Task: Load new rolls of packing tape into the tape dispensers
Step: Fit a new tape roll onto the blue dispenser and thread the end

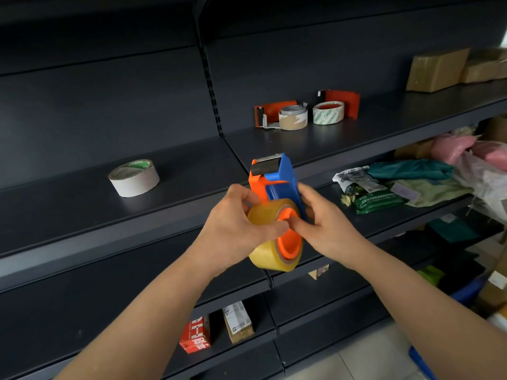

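Both hands close on one assembly. The left hand [236, 223] curls round the outer wall of the tape roll [264, 259]. The right hand [326, 226] clasps the blue side plate of the tape dispenser [279, 176], and a fingertip meets the left thumb at the orange hub [288, 244]. The roll sits on that hub, held in the air just in front of the shelf [192, 165], with nothing supporting it from below.

The biggest risk is the whole dispenser. Pressing the roll sideways against a plate held only by fingertips could twist it out of the right hand, and it would drop past the shelves below the grip.

Next is the roll. The fingers cover the hub's rim, so I cannot tell whether it is fully seated. If it is only part way on, it may slide off toward the person. If it is wound the wrong way round, the tape would feed with its sticky face reversed.

Smaller again is the serrated cutter [270, 157], directly above the grip. A finger leading tape up to it could get nicked.

Smallest is the loose end of the clear tape. It is not visible, it may be hard to find, and it could tear.
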{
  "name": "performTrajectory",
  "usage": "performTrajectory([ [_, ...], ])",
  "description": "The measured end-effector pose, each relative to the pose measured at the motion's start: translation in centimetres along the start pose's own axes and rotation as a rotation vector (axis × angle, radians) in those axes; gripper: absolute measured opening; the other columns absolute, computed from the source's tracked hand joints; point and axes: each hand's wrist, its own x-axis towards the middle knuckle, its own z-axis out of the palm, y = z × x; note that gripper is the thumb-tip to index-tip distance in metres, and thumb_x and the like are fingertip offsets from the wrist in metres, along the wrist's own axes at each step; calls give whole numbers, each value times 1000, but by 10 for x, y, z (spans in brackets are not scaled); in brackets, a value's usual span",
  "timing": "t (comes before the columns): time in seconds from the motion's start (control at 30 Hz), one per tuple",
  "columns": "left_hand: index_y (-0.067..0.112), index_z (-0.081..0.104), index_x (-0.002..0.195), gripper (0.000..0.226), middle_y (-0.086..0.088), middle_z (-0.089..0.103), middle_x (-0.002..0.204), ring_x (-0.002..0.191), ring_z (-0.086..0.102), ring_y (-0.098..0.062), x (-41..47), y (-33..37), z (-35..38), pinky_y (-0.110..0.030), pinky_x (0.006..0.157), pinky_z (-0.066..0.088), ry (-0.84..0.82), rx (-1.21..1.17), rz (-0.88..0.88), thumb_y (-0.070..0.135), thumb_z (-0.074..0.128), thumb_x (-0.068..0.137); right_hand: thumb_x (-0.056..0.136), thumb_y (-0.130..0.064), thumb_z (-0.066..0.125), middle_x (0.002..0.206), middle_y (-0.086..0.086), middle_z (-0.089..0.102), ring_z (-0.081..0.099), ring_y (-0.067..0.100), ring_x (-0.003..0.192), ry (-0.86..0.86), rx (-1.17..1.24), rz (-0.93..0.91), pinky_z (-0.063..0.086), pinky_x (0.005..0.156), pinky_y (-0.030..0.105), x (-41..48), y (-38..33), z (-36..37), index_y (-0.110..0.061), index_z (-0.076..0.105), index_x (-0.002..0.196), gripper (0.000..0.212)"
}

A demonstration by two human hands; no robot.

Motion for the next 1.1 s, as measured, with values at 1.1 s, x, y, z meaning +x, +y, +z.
performTrajectory([
  [1.1, 28, 77, 85, 26, 19, 49, 81, 87, 46, -11, 9, 1, -19, -15, 72, 39, 360, 390, 457, 43, 83, 64, 79, 1, 72, 124, 3, 65, 64, 13, 112, -55, 118, 1, 52, 98, 41, -11, -3, 14, -34, 24, 150, 93],
])
